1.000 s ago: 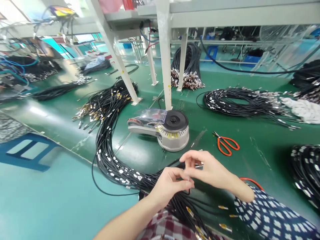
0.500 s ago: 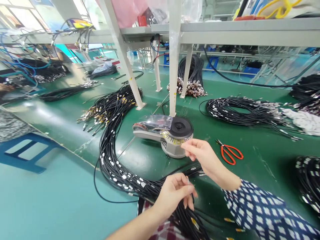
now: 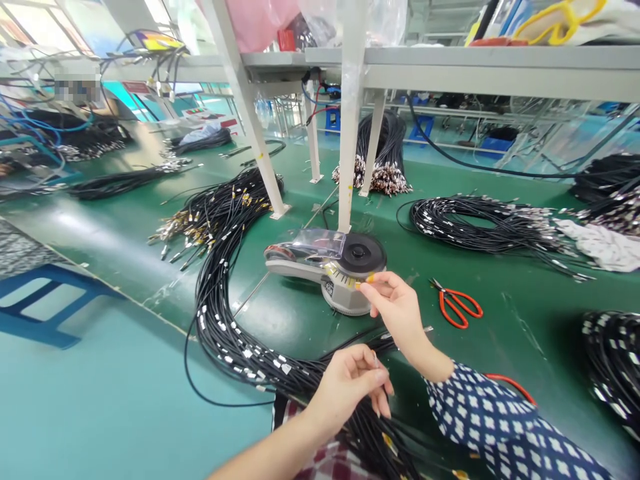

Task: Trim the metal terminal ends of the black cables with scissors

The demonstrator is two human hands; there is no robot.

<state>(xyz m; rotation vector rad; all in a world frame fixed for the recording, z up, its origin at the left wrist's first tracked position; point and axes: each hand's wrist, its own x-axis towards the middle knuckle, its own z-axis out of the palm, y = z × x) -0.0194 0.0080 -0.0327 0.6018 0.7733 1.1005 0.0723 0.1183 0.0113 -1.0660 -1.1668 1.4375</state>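
Observation:
My right hand (image 3: 400,313) reaches to the front edge of a round tape dispenser (image 3: 347,300) with a black disc (image 3: 359,253) on top. Short yellow tape strips (image 3: 345,277) stick out around its rim. My right thumb and forefinger close on one small piece of yellow tape (image 3: 371,277). Nearer to me, my left hand (image 3: 345,387) is closed in a pinch on a thin black cable, whose small silvery end (image 3: 375,359) shows between the fingers. Beneath that hand runs a thick bundle of black cables (image 3: 250,353) with white labels, curving away to the left.
Red-handled cutters (image 3: 459,305) lie right of the dispenser, and another red handle (image 3: 513,385) shows beside my sleeve. Coiled black cables (image 3: 480,223) lie farther back on the green table (image 3: 505,333). White shelf posts (image 3: 346,160) stand behind the dispenser. A blue stool (image 3: 45,300) is at left.
My right hand has shifted slightly left along the dispenser's rim, and yellow tape now shows at its fingertips. The left hand stays nearly still. A second red handle has come into view.

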